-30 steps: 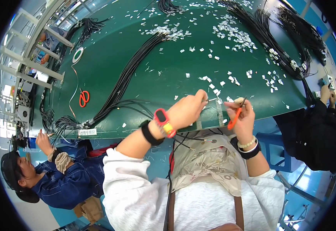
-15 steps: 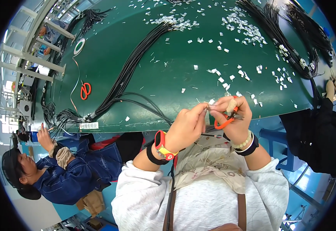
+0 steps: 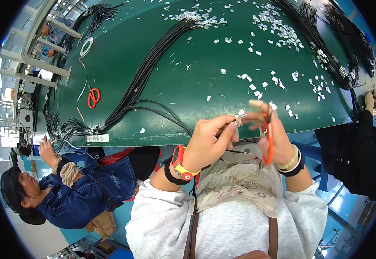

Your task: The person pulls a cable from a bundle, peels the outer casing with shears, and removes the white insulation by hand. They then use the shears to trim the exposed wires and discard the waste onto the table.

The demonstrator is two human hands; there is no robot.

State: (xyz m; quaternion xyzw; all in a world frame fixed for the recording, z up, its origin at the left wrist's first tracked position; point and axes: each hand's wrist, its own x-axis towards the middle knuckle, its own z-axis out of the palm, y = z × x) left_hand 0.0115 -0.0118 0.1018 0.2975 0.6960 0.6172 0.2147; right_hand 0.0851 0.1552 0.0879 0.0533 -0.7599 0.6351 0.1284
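My left hand (image 3: 209, 140) is closed in a pinch on a cable end, where thin whitish wires and a shiny scrap (image 3: 238, 122) stick out at the fingertips. A thin black cable (image 3: 239, 151) with a bare tip juts out below that hand. Just to the right, my right hand (image 3: 285, 144) holds orange-handled scissors (image 3: 269, 146); its fingers are blurred by motion and one wears a tan finger cover (image 3: 257, 104). The scissors' blades cannot be made out clearly. Both hands are above the table's front edge.
On the green table (image 3: 188, 95) lie a long black cable bundle (image 3: 140, 77), scattered foil scraps (image 3: 278, 30), other orange-handled scissors (image 3: 94, 98) and a tape roll (image 3: 86, 46). More cables (image 3: 313, 39) lie at right. A co-worker (image 3: 80, 190) sits at left; another person in black (image 3: 352, 159) is at right.
My right hand has drawn slightly away from the left fingertips and turned, with the scissors' orange handles now upright. The left hand keeps its pinch.
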